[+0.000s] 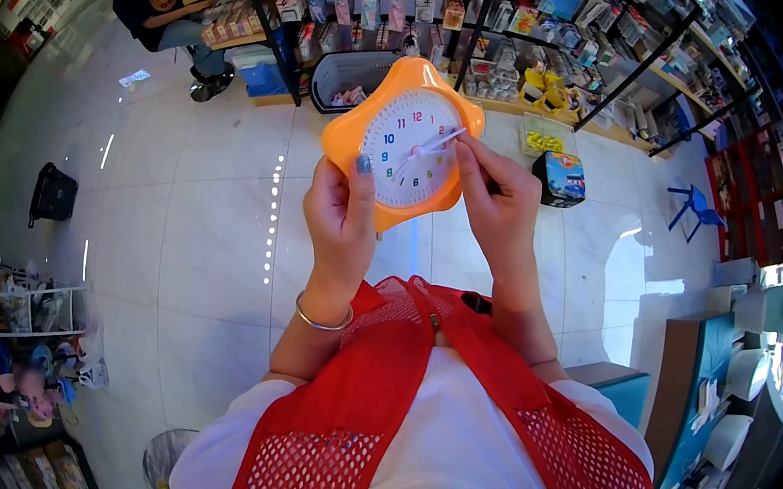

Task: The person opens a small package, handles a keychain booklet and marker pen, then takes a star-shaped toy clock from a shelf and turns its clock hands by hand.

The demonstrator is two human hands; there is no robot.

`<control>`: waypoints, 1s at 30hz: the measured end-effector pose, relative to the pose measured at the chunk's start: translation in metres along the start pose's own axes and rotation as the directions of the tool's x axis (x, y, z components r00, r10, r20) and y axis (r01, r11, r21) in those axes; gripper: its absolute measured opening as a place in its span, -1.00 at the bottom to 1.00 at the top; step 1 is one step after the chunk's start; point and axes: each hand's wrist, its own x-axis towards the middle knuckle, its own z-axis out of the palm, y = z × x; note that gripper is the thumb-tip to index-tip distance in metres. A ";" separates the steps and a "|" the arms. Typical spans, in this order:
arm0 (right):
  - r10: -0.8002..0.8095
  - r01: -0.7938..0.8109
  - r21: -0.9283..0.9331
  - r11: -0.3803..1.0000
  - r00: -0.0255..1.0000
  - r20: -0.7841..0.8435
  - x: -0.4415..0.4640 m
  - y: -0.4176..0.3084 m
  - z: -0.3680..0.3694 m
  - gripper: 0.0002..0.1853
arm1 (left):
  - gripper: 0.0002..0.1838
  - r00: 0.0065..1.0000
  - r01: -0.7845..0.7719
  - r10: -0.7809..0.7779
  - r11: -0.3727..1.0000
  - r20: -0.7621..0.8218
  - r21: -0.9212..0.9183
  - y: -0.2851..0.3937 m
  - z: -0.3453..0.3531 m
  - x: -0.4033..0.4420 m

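Note:
An orange star-shaped clock [413, 74] is held up in front of my chest, its white dial with coloured numbers facing me. My left hand [338, 207] grips its lower left edge, the thumb lying over the front and the fingers hidden behind. At the right edge, my right hand [498, 182] is closed on the clock, with the thumb at the dial's rim beside the 2. White clock hands [440, 143] reach toward that thumb; whether it touches them I cannot tell.
Shelves [521, 28] packed with goods line the back, with a grey basket [325, 82] below. A boxed item [560, 180] stands on the tiled floor [207, 257] to the right, near a blue stool [697, 210]. A black basket [53, 193] lies left. Another person [179, 26] sits back left.

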 end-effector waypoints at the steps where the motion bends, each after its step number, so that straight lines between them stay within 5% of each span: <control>1: 0.001 -0.001 0.007 1.000 1.000 -0.006 0.000 -0.001 0.001 -0.81 | -0.71 1.000 -0.005 0.005 1.000 -0.003 0.019 0.001 0.002 0.000; 7: 0.085 -0.093 0.174 0.980 0.995 0.048 -0.001 -0.010 0.010 -0.78 | -0.78 0.998 -0.018 0.005 0.975 0.059 0.222 -0.007 0.004 -0.001; 9: -0.018 0.008 0.108 0.994 0.995 0.095 -0.004 -0.015 0.011 -0.79 | -0.79 0.998 -0.015 0.000 0.968 0.062 0.252 -0.006 0.007 -0.001; 15: -0.138 0.138 0.012 0.990 0.967 0.216 -0.019 -0.019 0.020 -0.85 | -0.80 1.000 0.019 -0.016 0.987 -0.024 0.161 -0.004 0.005 0.002; 21: 0.021 -0.036 0.039 0.999 0.947 0.320 -0.027 -0.008 0.015 -0.88 | -0.75 0.991 -0.071 0.084 0.989 -0.105 0.128 -0.006 0.001 0.004; 30: 0.116 -0.120 0.017 0.993 0.978 0.173 -0.017 -0.008 0.008 -0.87 | -0.74 0.988 -0.135 0.150 0.960 -0.043 0.246 0.005 -0.010 -0.004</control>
